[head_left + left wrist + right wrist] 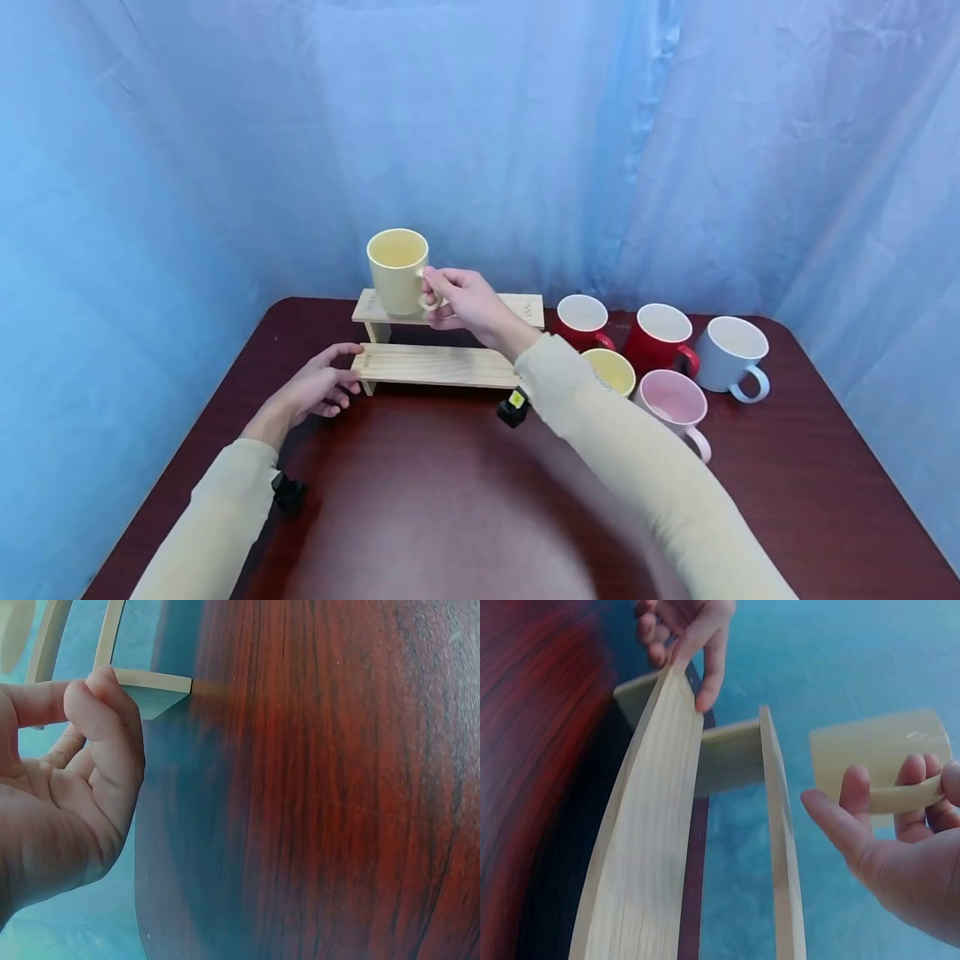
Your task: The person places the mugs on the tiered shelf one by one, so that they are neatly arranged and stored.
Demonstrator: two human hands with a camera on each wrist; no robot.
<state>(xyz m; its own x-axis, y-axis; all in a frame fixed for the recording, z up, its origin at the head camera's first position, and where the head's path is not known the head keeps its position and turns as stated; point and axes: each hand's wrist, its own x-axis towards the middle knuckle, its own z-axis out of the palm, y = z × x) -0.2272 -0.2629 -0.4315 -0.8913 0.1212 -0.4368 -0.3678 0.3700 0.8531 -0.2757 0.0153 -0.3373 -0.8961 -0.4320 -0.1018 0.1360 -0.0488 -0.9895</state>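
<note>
My right hand (471,304) grips a pale yellow mug (397,283) by its handle. The mug is upright over the left end of the upper board (487,308) of a two-step wooden rack; in the right wrist view a gap shows between mug (881,750) and board. At the rack's left side, my left hand (318,387) holds the end of the lower board (435,365), thumb at the front edge and index finger at the back edge. That grip on the board (649,825) also shows in the right wrist view.
Right of the rack stand two red mugs (654,350), a white mug (727,358), a pink mug (671,400) and another yellow mug (611,371), which the right sleeve (622,442) partly covers. Blue curtains (480,150) hang around the dark red table (420,500).
</note>
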